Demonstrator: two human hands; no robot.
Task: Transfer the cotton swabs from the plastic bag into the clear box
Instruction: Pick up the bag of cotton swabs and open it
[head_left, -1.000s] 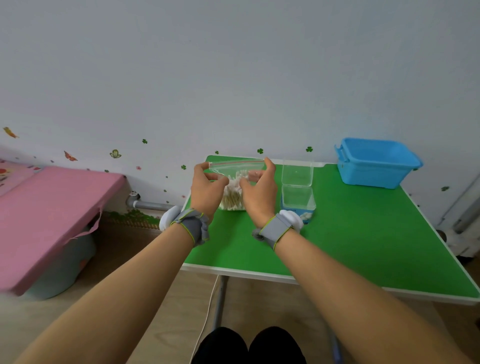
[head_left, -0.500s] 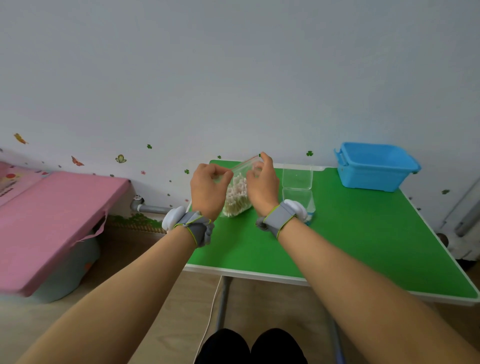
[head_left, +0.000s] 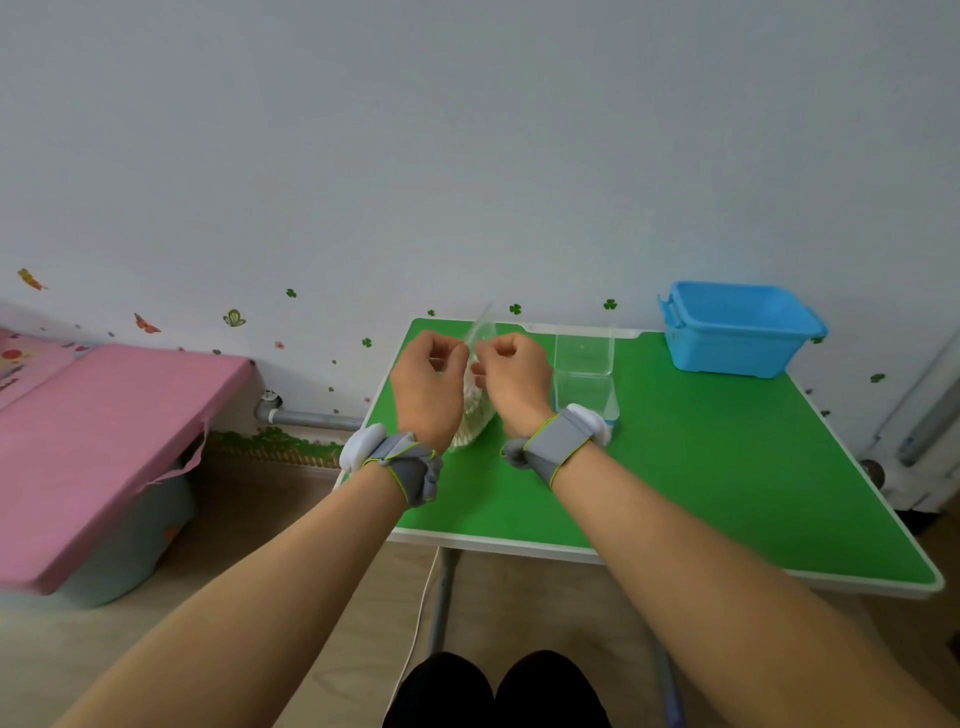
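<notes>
A clear plastic bag (head_left: 480, 332) packed with white cotton swabs (head_left: 474, 413) stands edge-on between my hands over the green table (head_left: 701, 467). My left hand (head_left: 428, 387) pinches the bag's top from the left, fingers curled. My right hand (head_left: 514, 382) pinches the same top edge from the right. The bag's lower part is mostly hidden behind my hands. Just right of my right hand stands the clear box (head_left: 584, 376), upright and open at the top, its base partly hidden by my wrist strap.
A blue plastic bin (head_left: 737, 330) sits at the table's back right corner. A pink-topped piece of furniture (head_left: 93, 441) stands to the left of the table. The wall runs right behind the table's far edge.
The bag has turned from facing me flat to standing edge-on. Both hands have drawn close together at its top edge, their fingers curling in.
</notes>
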